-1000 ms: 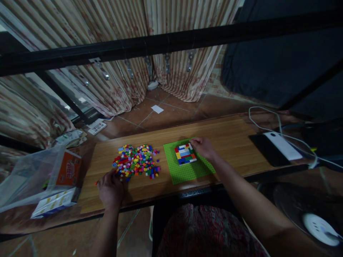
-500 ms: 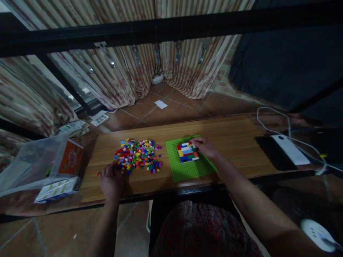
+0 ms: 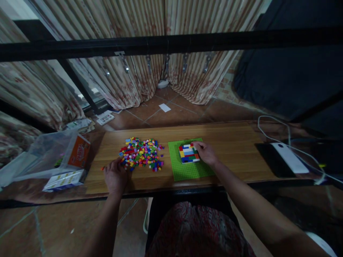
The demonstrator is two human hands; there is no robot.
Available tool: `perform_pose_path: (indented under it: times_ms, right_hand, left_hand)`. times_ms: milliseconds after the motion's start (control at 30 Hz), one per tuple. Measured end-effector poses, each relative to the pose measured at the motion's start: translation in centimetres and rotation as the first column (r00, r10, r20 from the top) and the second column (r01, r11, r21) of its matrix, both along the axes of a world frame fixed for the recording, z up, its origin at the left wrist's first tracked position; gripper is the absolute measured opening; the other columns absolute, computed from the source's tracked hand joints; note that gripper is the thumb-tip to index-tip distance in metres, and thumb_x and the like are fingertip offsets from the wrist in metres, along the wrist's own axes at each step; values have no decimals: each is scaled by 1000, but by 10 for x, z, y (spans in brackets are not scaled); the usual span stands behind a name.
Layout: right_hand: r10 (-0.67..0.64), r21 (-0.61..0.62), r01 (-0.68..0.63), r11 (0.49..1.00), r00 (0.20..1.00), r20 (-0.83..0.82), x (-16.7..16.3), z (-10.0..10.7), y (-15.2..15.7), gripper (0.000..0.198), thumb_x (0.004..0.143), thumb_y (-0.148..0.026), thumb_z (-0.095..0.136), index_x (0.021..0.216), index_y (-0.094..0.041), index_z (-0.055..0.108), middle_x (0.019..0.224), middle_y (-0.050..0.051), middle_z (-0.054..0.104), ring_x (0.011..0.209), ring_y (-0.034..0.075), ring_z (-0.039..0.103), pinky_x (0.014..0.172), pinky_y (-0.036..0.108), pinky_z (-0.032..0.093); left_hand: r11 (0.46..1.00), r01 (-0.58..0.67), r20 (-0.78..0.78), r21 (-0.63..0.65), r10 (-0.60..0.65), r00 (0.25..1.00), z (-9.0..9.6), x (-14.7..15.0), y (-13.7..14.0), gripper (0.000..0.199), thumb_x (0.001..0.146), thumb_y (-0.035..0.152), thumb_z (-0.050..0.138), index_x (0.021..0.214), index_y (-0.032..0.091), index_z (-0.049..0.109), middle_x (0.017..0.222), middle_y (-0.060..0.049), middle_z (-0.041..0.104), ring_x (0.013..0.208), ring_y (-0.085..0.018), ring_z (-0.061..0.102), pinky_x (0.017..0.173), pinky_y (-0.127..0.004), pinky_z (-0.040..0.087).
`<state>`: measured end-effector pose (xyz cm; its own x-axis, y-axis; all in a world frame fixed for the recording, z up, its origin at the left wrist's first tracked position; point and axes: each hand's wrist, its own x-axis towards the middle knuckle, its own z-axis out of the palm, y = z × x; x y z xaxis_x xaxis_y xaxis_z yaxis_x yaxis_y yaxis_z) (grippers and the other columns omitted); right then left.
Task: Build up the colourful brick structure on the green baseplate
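My right hand [image 3: 205,152] is at the upper right corner of a flat, multicoloured block of toy bricks [image 3: 189,153]. Its thumb and fingers close on a small red brick [image 3: 192,145] there, partly covered by the fingertips. Under the block lies a green studded baseplate [image 3: 178,172]. My left hand [image 3: 115,176] rests at the left edge of a pile of loose toy bricks [image 3: 143,153], palm down, fingers apart and slightly bent. An orange brick [image 3: 103,168] lies just beside its outer fingers.
On the left stand a clear plastic box [image 3: 50,151] with an orange label and a blue-and-white carton [image 3: 64,180]. At the right end lie a black mat [image 3: 270,160], a white device [image 3: 291,159] and a looped white cable [image 3: 289,134]. A dark bar [image 3: 171,43] crosses beyond the wooden tabletop [image 3: 230,135].
The camera view has tilted and shifted slightly. Both hands keep nearly the same places, the left at the brick pile and the right at the block's corner.
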<state>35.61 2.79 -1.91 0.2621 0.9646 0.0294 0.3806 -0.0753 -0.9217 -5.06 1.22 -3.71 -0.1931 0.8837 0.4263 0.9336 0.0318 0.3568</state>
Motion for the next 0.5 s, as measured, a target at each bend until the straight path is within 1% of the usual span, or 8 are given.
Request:
perform_pose_path:
  times_ms: [100,167,233,300,367,400,467,500]
  right_hand:
    - [-61,14,61,998,998,-7,4,1,-5,51,85,-60,47,100,-18,72,87,8,73,73,22,67,63,34,53]
    - [-157,84,157,984,988,-8,5,5,-8,58,86,-62,43,105,-15,69,87,10,72,69,21,65,58,33,51]
    - [-222,175,218,960,975,0,2,14,-12,56,87,-61,44,105,-13,68,88,11,71,69,21,64,60,33,51]
    - [-205,248,189,950,978,39,-9,26,-18,49,89,-56,47,102,-15,69,89,10,71,73,20,64,66,34,52]
    - [-125,318,79,945,984,127,-30,36,-27,37,90,-48,50,97,-18,70,91,8,71,80,20,65,74,34,51]
    - [-46,336,-17,942,983,178,-43,40,-32,31,91,-43,51,96,-19,70,91,7,71,83,20,65,75,33,51]
    - [173,308,-260,915,944,281,-71,42,-42,23,92,-34,51,97,-22,70,93,6,70,86,19,65,77,32,51]
    - [280,261,-375,890,899,336,-86,40,-47,22,93,-30,50,99,-22,70,93,5,70,87,19,65,78,32,51]
  left_hand:
    - [1000,-7,-3,6,7,1000,-2,0,0,32,86,20,41,104,14,67,100,-14,69,95,-29,59,88,-43,43]
    - [1000,-8,3,8,8,1000,-3,0,0,31,86,19,41,103,14,67,100,-14,69,96,-30,58,89,-44,43]
    - [1000,-12,18,6,12,1000,-4,1,0,31,85,18,41,103,15,67,100,-14,69,96,-30,58,89,-44,43]
    - [1000,-18,35,4,18,999,-3,2,-1,31,85,17,42,103,15,67,101,-13,69,97,-30,58,89,-43,43]
    - [1000,-14,50,1,14,999,-1,4,-2,32,84,16,43,104,16,67,102,-12,69,97,-29,58,90,-43,42]
    - [1000,-10,58,-1,10,998,-1,4,-2,32,83,15,43,104,16,67,103,-12,69,98,-29,58,91,-43,42]
    - [1000,-12,73,-12,13,997,1,6,-3,32,83,14,43,104,16,67,103,-12,69,98,-29,58,92,-42,42]
    - [1000,-17,82,-17,19,996,2,6,-3,32,83,14,43,104,15,66,103,-12,69,98,-29,58,92,-42,42]
